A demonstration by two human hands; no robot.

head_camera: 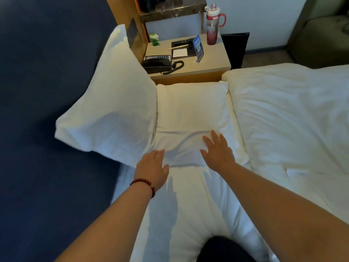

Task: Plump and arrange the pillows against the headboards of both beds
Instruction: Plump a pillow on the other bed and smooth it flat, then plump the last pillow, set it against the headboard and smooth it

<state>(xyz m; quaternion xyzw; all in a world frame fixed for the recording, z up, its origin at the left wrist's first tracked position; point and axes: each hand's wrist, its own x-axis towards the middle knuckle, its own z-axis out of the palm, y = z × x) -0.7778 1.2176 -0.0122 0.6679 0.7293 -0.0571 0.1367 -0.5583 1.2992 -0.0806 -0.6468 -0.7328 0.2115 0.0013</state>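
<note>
Pillow job on this bed looks abt half done; 2nd bed isn't in view, so can't say for it. Nearest: left hand [152, 168], dark-red bead bracelet [145, 183] at the wrist, and right hand [217, 154]. Both have fingers straight-ish, palms down, gripping nothing, pressing the near end of the flat pillow [190, 110]. That one lies flat on the mattress, long side running away from the person, not yet stood up. A crease crosses it just ahead of the fingers and the soft fill sags under the palms, so it prob needs plumping + propping. Left of it, touching along one edge, the upright pillow [117, 103] leans on the dark blue headboard [47, 72]: puffy, pointed corners, smooth white cotton-look case; seems placed. Right of the flat pillow is a white duvet [292, 120], thick and finely wrinkled. Farthest: pale wood-look nightstand [213, 61], hard flat top, w/ black corded phone [156, 64] and a tall red bottle [212, 25] w/ loop handle.
</note>
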